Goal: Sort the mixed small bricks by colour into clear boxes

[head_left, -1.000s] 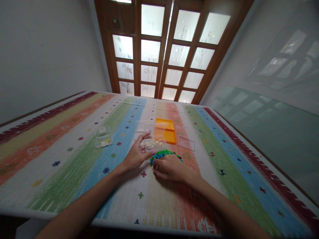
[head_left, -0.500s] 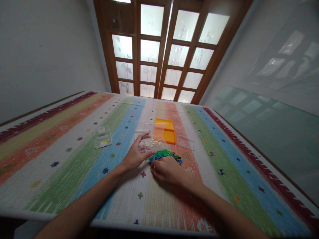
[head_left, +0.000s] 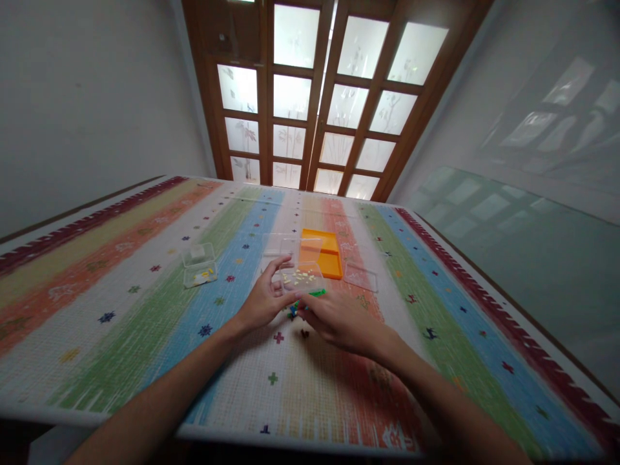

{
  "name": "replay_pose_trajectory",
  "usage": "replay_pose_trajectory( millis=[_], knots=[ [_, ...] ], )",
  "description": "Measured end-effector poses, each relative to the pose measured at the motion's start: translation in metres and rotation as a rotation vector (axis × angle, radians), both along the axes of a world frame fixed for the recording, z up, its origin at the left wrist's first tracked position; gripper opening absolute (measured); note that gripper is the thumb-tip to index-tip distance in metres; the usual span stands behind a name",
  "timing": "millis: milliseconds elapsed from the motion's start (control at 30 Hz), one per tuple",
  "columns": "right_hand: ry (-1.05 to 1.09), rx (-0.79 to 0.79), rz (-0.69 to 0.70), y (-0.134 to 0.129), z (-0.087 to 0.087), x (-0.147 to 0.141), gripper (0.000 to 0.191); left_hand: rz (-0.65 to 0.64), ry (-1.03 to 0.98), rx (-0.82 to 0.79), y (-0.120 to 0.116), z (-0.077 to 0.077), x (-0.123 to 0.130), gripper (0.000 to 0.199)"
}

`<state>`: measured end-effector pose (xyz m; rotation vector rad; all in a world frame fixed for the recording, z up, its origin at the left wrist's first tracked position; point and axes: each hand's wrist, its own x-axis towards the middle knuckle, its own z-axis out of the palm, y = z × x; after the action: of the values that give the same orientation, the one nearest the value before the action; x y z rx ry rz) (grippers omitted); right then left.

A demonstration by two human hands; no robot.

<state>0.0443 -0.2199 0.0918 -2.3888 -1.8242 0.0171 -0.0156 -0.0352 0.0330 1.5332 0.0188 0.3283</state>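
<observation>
My left hand (head_left: 261,298) rests at the near left side of a clear plastic box (head_left: 317,284) holding several small pale yellow pieces (head_left: 301,276). Its fingers curve apart from the thumb, and I cannot tell whether they press on the box. My right hand (head_left: 341,321) is closed, its fingertips pinched close to the left thumb. Anything in that pinch is hidden. Beneath it lies a heap of small blue and green pieces (head_left: 293,312), mostly covered by the hand. A few dark reddish-brown pieces (head_left: 305,334) lie just in front.
Behind the box is an orange divided tray (head_left: 329,265), with a clear lid-like piece (head_left: 361,278) to its right. Farther left sits an open clear case (head_left: 200,276) with yellow pieces. A striped cloth (head_left: 159,336) covers the table.
My right hand has turned and shifted slightly right and forward over the heap, covering more of it and uncovering the reddish-brown pieces. My left hand has stayed in place.
</observation>
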Motion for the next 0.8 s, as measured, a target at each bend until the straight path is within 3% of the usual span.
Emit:
replay_pose_trajectory(
  millis=[233, 433, 800],
  knots=[
    [-0.086, 0.007, -0.117, 0.011, 0.029, 0.025, 0.023, -0.037, -0.021, -0.021, -0.001, -0.002, 0.000, 0.073],
    [-0.088, -0.104, -0.147, 0.031, 0.026, 0.036, 0.024, -0.073, -0.025, -0.020, -0.002, -0.003, 0.000, 0.073],
    [-0.046, -0.187, -0.113, 0.044, 0.026, 0.039, 0.030, -0.110, 0.008, -0.082, -0.005, -0.002, -0.001, 0.077]
  ],
)
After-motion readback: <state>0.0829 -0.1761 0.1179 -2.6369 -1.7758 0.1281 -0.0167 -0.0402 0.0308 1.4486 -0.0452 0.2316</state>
